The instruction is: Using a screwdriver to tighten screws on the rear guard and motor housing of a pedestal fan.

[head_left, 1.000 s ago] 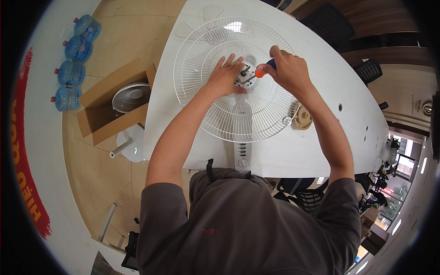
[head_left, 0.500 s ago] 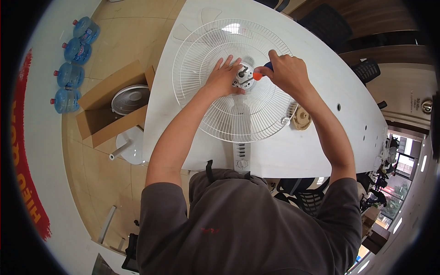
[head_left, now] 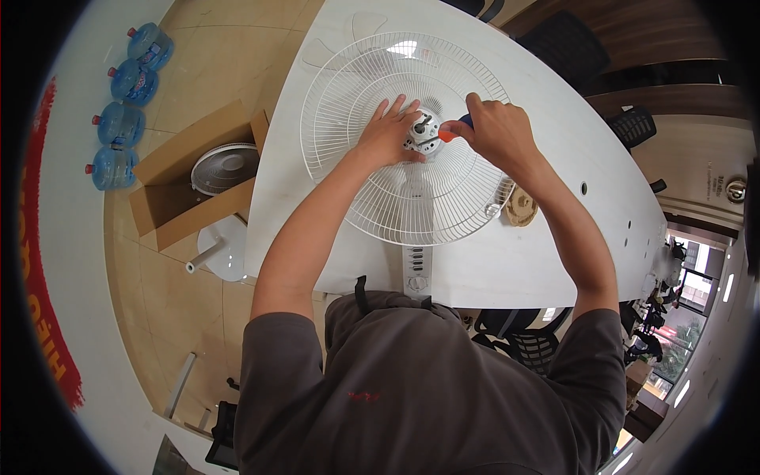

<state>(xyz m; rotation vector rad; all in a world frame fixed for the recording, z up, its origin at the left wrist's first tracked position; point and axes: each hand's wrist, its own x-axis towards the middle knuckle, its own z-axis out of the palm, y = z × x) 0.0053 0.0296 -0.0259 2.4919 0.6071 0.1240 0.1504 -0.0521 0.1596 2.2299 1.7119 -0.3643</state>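
A white wire fan grille (head_left: 467, 202) lies on the white table, fitted around the fan's motor hub (head_left: 425, 127). My left hand (head_left: 388, 136) rests with fingers spread on the grille's middle, its fingertips and thumb beside the hub. In my right hand (head_left: 503, 134) is a screwdriver (head_left: 448, 136) with an orange and dark blue handle, held slanting. Its shaft points left to the hub's face; the tip is too small to place exactly. Below the grille, the fan's control panel (head_left: 417, 269) with buttons and a knob lies toward my waist.
Transparent fan blades (head_left: 328, 54) lie at the table's far left. A brown moulded piece (head_left: 521, 207) sits right of the grille. On the floor at left are an open cardboard box (head_left: 170, 224) holding a round grille, a white stand base (head_left: 226, 253) and several water bottles (head_left: 119, 124).
My right hand has dipped slightly toward me, with the screwdriver still at the hub. The left hand stays in place on the grille. The view has shifted a little.
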